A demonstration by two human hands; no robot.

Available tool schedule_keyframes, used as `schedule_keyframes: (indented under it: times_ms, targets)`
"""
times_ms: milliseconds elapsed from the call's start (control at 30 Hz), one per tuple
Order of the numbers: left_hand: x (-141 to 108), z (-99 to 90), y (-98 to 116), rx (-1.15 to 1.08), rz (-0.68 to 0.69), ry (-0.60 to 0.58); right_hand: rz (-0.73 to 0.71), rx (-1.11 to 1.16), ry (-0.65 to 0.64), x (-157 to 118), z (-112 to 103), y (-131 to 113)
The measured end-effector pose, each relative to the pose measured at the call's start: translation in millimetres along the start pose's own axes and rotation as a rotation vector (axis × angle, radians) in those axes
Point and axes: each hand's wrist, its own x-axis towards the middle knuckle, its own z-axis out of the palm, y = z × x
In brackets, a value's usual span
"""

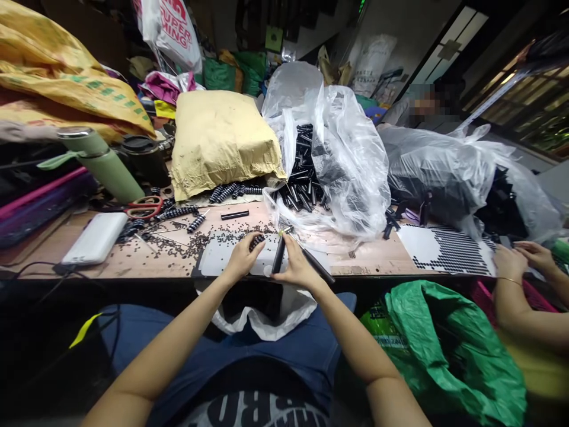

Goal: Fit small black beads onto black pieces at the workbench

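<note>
My left hand is closed on a dark studded piece above a pale sheet at the table's front edge. Just to the right, my right hand grips a smooth black tube between thumb and fingers, the tube standing nearly upright in view. A longer black rod slants beside that hand. Small dark beads lie scattered on the tabletop to the left. Another black tube lies behind my hands.
Behind stand a yellow sack and a plastic bag of black tubes. Red scissors, a white box and a green bottle are left. At right, a person's hands work near a dotted sheet.
</note>
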Motion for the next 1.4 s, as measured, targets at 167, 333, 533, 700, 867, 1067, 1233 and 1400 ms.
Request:
schedule_keyframes:
  times_ms: [167, 333, 533, 700, 867, 1067, 1233, 1400]
  targets:
    - [-26.9, -10.5, -39.6, 0.604, 0.136, 0.074, 0.263, -0.014, -0.002, -27.6, 7.9, 37.6]
    - [-33.3, -25.9, -32.7, 0.223, 0.208, 0.270, 0.332, -0.075, 0.028, -29.6, 4.1, 47.3]
    - [-3.2, -8.8, -22.0, 0.056, 0.154, 0.223, 0.217, -0.056, 0.091, -28.4, 10.1, 32.5]
    - [-2.7, 4.5, -16.2, -0.111, 0.034, 0.168, 0.081, 0.100, 0.168, -32.0, 8.8, 12.3]
    - [-15.9, -1.4, 25.0, -0.639, -0.214, 0.105, -0.093, 0.274, 0.167, -22.8, 0.4, -23.8]
    - [-24.0, -5.4, 51.3, -0.786, -0.326, 0.021, -0.285, 0.230, 0.176, -6.4, -1.8, -51.6]
    - [-29.4, -3.7, 51.7, -0.822, -0.362, -0.016, -0.292, 0.221, 0.167, -4.0, 1.3, -56.0]
    - [-31.5, -6.3, 54.6, -0.816, -0.369, -0.033, -0.262, 0.226, 0.185, -8.4, 2.5, -55.5]
